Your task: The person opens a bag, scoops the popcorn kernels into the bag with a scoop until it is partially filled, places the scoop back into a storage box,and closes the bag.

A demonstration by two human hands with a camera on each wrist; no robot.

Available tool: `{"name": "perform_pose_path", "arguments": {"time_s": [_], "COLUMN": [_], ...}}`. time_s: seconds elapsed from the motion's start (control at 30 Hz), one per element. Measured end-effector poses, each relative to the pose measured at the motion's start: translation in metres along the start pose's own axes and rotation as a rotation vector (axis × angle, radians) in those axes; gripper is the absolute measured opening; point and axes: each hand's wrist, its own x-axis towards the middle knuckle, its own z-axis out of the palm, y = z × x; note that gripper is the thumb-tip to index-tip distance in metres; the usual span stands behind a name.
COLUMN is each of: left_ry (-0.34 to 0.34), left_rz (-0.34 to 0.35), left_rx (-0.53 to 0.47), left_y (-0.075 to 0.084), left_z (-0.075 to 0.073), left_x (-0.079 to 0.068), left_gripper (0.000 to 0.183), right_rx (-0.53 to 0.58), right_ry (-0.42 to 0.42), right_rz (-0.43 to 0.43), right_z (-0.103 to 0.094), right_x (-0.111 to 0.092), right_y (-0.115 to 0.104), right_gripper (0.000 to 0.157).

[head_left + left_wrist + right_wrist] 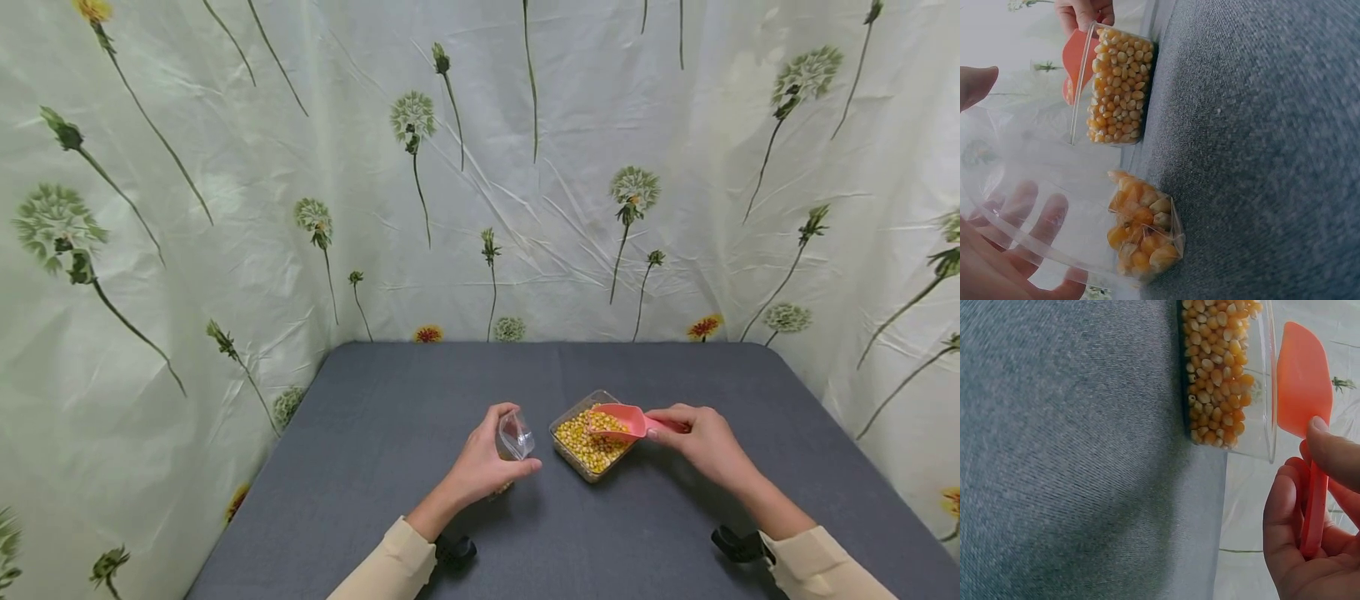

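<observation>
My left hand (487, 457) curls round the upper part of a clear plastic bag (515, 435), whose mouth is spread. Several corn kernels (1143, 234) lie in the bottom of the bag, close to the tabletop. To its right stands a clear square container (590, 477) full of corn kernels (1119, 87). A pink scoop (634, 419) is over the container, with kernels in its bowl. Thumb and fingers of my right hand (705, 442) grip the scoop's handle (1315, 515).
A dark grey cloth covers the table (375, 425). Behind it and at both sides hangs a pale curtain (525, 208) printed with dandelions. Black wrist straps (738, 546) sit below the cream sleeves.
</observation>
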Motion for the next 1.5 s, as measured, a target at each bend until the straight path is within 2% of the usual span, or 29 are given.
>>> {"name": "perform_pose_path", "arguments": {"time_s": [0.2,0.67,1.1,1.5], "left_ry": [-0.005,-0.033,-0.031,-0.03], "left_rz": [0.014,0.024,0.029,0.012], "left_rx": [0.015,-0.027,-0.024,-0.009], "left_y": [-0.001,-0.002,-0.002,-0.001], "left_z": [-0.001,0.001,0.001,-0.001], "left_x": [0.002,0.001,0.0,0.001], "left_gripper": [0.081,0.073,0.076,0.085], "right_rx": [0.007,0.022,0.024,0.087], "right_ry": [0.02,0.038,0.026,0.01], "right_rz": [0.003,-0.02,-0.015,-0.078], "right_z": [-0.001,0.0,0.003,0.012], "right_x": [-0.001,-0.002,0.0,0.006], "right_y": [-0.001,-0.013,-0.026,-0.051], "right_gripper": [0.032,0.031,0.032,0.031]}}
